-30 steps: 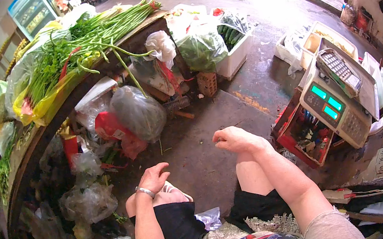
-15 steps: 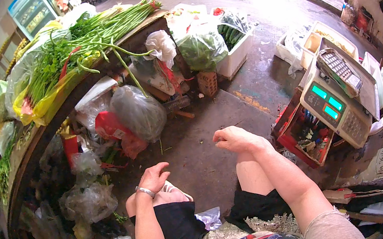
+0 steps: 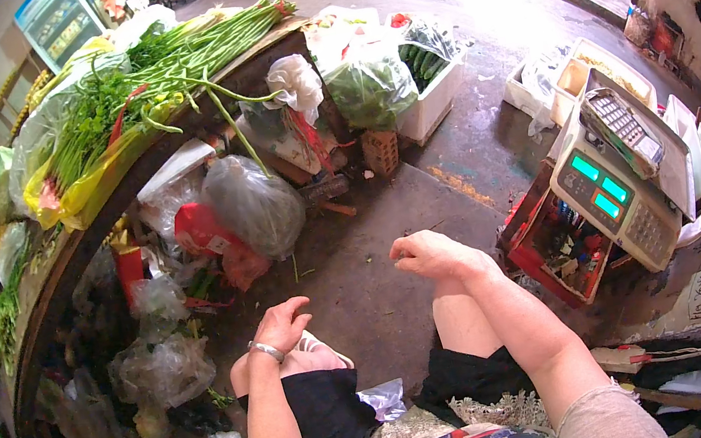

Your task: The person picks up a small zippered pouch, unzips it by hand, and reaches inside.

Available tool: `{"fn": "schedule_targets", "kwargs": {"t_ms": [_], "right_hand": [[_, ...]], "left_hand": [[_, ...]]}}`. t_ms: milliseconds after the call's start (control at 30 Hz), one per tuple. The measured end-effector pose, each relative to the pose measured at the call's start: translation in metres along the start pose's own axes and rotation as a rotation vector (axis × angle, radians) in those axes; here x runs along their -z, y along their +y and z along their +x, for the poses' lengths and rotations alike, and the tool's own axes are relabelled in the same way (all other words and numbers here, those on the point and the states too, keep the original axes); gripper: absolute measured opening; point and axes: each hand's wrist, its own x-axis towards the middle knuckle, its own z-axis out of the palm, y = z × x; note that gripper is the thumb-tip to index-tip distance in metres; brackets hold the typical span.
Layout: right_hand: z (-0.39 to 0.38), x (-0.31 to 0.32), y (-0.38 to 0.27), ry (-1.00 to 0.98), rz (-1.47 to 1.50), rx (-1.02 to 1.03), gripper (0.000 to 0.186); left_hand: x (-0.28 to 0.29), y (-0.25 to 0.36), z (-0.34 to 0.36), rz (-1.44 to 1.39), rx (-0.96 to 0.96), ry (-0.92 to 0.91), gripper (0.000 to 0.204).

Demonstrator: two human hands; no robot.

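The work looks paused: neither hand has hold of any produce, and no step seems begun. The left hand (image 3: 280, 325), above a silver metal bracelet (image 3: 267, 351), rests at the left knee, its fingers loosely spread and empty. The right hand (image 3: 434, 253) lies over the right knee, fingers bent downward; their underside is hidden, so I cannot tell whether something small sits inside.

Nearest the right hand is a red open-fronted box (image 3: 538, 276), just beside a pale plastic electronic scale (image 3: 630, 216) with lit turquoise displays. Ahead of the left hand, well apart, a full grey translucent plastic bag (image 3: 255, 205) rests against a crumpled red plastic bag (image 3: 198, 231).

Already bunched, long slender green beans (image 3: 222, 42) lie on the brown wooden worktop (image 3: 264, 46); dark green cucumbers (image 3: 425, 65) sit in a white box (image 3: 434, 109). All this produce is out of reach and untouched.
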Motion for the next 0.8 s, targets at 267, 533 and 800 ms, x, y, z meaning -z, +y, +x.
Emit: {"fn": "schedule_targets", "kwargs": {"t_ms": [267, 533, 800], "right_hand": [[0.002, 0.000, -0.002, -0.008, 0.001, -0.028, 0.030], [0.000, 0.001, -0.001, -0.006, 0.010, -0.028, 0.029], [0.002, 0.000, -0.001, -0.018, 0.014, -0.028, 0.028]], "left_hand": [[-0.004, -0.008, 0.001, -0.002, -0.023, 0.019, 0.039], [0.004, 0.009, -0.001, 0.002, 0.046, -0.037, 0.037], [0.001, 0.002, 0.001, 0.023, -0.004, -0.010, 0.038]]}}
